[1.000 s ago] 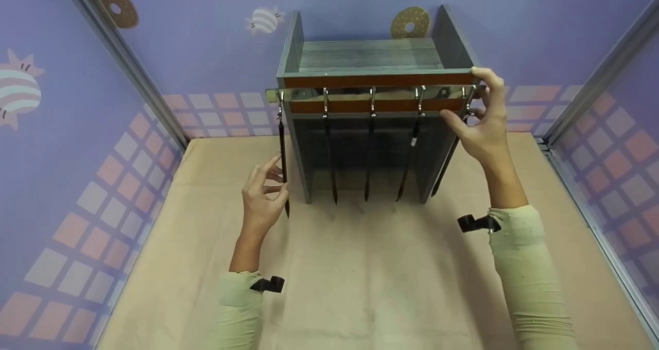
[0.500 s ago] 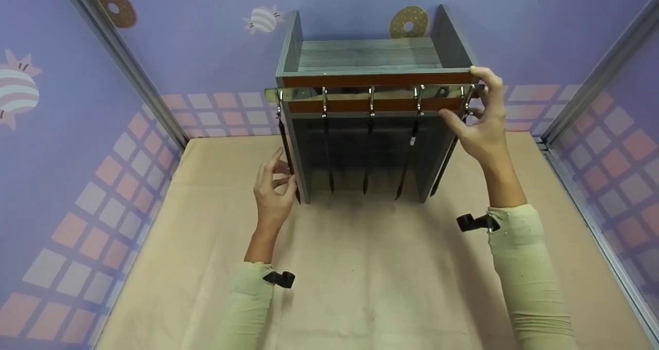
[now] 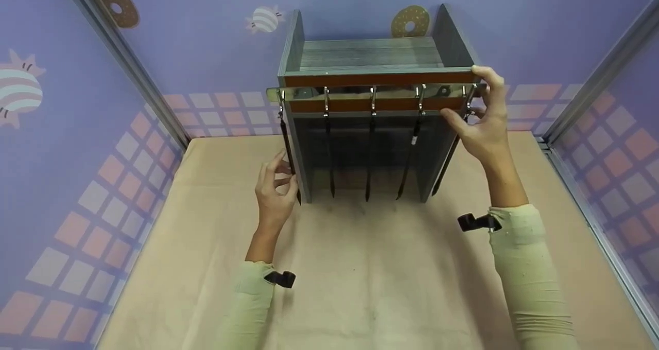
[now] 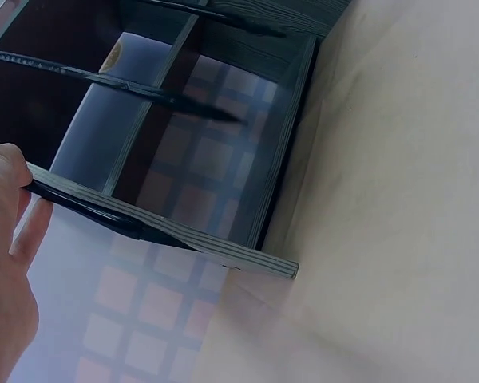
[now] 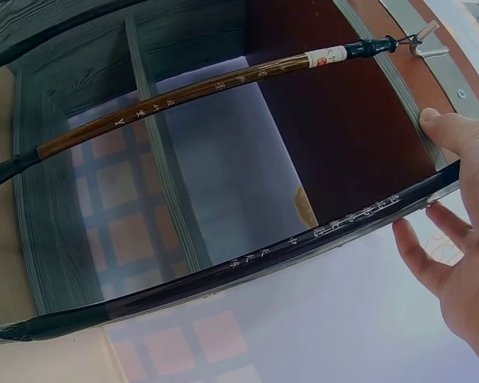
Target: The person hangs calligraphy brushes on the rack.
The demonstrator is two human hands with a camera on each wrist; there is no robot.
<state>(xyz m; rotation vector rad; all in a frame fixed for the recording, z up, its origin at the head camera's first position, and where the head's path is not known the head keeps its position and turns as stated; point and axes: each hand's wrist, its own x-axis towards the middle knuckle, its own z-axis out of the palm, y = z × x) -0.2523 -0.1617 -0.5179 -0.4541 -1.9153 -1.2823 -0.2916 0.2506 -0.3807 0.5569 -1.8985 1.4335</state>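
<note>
Where hands (image 3: 484, 128) flank rack (image 3: 376, 77), open tabletop (image 3: 370, 278)

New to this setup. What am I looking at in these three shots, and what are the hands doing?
No machine here: a person works bare-handed, wearing three cameras. The wide shot is from the head; the other two come from each wrist.

A grey wooden rack stands on a beige table. Its front rail has metal hooks, with five brushes hanging from them.

The left hand pinches the leftmost brush low on its shaft. The right hand is at the rack's right end, fingers against the rail beside the rightmost brush; whether it grips that brush I cannot tell.
</note>
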